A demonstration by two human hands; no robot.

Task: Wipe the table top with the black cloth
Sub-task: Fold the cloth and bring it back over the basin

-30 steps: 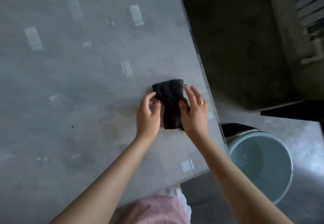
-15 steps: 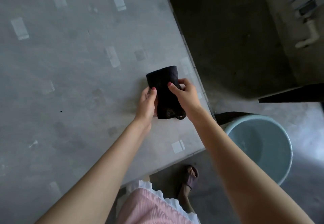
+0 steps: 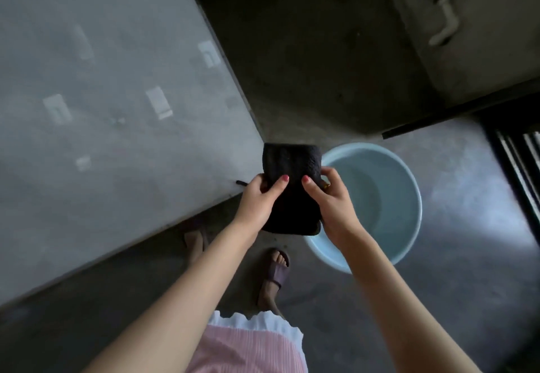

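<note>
Black cloth has come off the table top now, folded and held up in the air past the corner, right next to the pale blue basin on the floor. Both the left hand and right hand are pinching it, thumbs on top (fingers curled behind). Guessing a rinse comes before more wiping.

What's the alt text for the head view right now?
Seen from above, a person's left hand and right hand grip a folded black cloth in the air past the corner of a grey table top. A pale blue basin stands on the concrete floor just beyond, and a foot in a dark sandal shows below.
</note>
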